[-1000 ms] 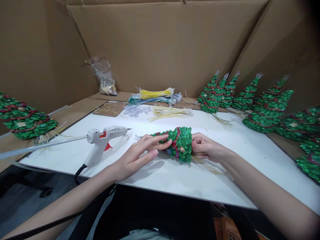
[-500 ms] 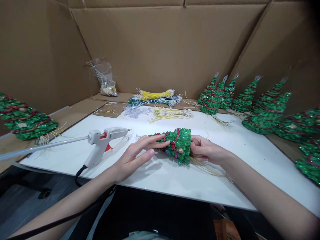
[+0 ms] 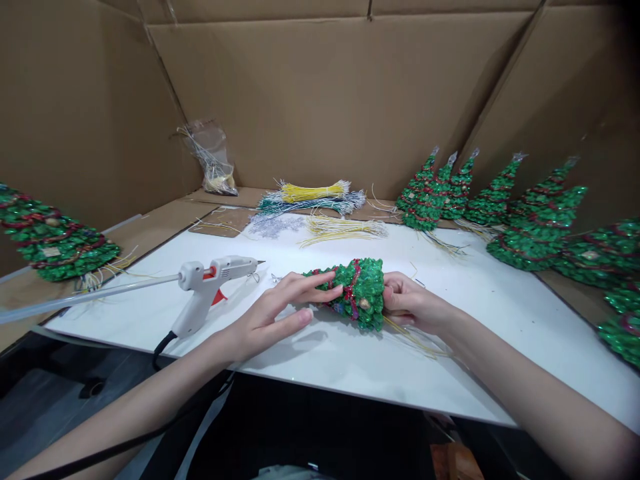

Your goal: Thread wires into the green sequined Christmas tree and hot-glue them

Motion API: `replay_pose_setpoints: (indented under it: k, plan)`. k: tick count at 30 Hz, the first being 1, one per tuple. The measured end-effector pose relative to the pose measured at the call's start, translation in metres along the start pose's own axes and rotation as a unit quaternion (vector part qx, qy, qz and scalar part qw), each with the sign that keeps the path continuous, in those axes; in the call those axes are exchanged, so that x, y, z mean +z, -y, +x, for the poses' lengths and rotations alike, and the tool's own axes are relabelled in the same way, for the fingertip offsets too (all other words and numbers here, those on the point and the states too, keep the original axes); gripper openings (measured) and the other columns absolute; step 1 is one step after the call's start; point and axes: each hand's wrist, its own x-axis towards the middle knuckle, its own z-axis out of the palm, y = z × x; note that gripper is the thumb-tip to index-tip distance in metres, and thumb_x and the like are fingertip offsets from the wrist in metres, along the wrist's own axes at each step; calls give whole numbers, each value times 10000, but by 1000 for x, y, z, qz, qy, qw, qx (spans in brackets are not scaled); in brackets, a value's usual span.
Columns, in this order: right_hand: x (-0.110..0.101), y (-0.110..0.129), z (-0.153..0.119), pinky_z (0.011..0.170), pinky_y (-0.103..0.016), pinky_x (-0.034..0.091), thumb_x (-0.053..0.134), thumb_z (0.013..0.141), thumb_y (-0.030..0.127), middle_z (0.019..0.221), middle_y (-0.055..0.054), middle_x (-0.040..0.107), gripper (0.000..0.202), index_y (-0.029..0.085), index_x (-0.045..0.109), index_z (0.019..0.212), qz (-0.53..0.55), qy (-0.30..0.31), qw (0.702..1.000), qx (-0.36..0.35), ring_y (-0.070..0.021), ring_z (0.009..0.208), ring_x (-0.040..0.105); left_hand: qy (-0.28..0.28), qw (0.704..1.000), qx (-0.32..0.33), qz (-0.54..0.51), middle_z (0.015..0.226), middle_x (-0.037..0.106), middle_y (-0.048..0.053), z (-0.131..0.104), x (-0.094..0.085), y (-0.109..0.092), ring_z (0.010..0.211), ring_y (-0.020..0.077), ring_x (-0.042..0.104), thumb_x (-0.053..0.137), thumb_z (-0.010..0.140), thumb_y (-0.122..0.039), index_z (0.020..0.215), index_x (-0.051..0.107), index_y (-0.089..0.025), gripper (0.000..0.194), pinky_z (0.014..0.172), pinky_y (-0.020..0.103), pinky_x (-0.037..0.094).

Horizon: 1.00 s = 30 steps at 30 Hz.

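A small green Christmas tree (image 3: 367, 290) with red garland lies on its side on the white board, its base toward the right. My left hand (image 3: 277, 313) rests on its narrower end, fingers stretched out and the thumb apart. At the tree's base is my right hand (image 3: 410, 303), its fingers curled and closed; what they pinch is hidden. Yellow wires (image 3: 420, 338) trail from the base beneath that hand. The tree's clear tip ornament (image 3: 276, 278) shows beyond my left fingers.
A white glue gun (image 3: 197, 297) with a long glue stick lies left. Wire bundles (image 3: 315, 192), loose yellow wires (image 3: 345, 229) and clear pieces (image 3: 277, 225) lie behind. Several finished-looking trees (image 3: 537, 230) stand right, another tree (image 3: 60, 240) left. A plastic bag (image 3: 215, 160) leans against cardboard.
Both hands keep nearly the same place on the tree. My left thumb and fingers have shifted very slightly; the whole view has moved a little.
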Motion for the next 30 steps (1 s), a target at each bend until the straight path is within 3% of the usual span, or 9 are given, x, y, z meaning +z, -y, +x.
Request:
replay_pose_setpoints:
  k: [8,14,20,23,26,30]
  plan:
    - [1,1,-1,316,-172,105,783,682,576,447,82,390,493,109,654,774,6,-22,1000,9,-7,341,184,16,999,9,29,1444,533,58,-1,1,0,1334,274,415,426,1006,-263,1528,258,-285,549,1104,453,225]
    - [0,4,-1,334,-178,122,742,741,564,459,88,365,458,120,636,772,-5,-6,1000,5,-13,357,177,11,999,9,32,1441,537,47,-2,1,-1,1379,248,409,461,997,-238,1545,157,-313,632,1129,404,197]
    - [-1,11,-4,339,-174,162,691,804,543,482,105,311,425,125,613,800,-30,20,999,16,-25,378,177,4,1000,-1,0,1425,554,61,-4,1,-2,1383,262,413,480,991,-270,1536,214,-294,607,1140,412,202]
    - [-4,11,-5,344,-173,160,658,834,542,489,102,324,426,118,619,851,-45,34,998,20,-27,384,183,-56,998,10,-34,1358,615,62,-3,1,0,1314,253,493,486,987,-287,1507,305,-281,550,1112,384,270]
    - [-8,9,-5,353,-176,160,639,854,535,499,101,321,412,125,601,851,-50,43,998,21,-29,394,185,-153,987,14,-43,1231,691,61,3,1,2,1185,230,586,480,991,-288,1447,411,-266,461,1071,368,327]
    - [-11,6,-5,352,-181,143,636,856,530,511,99,307,409,124,595,833,-56,52,997,15,-31,396,208,-273,961,1,-45,863,716,24,23,-3,0,830,169,628,482,991,-332,1220,585,-214,278,801,292,450]
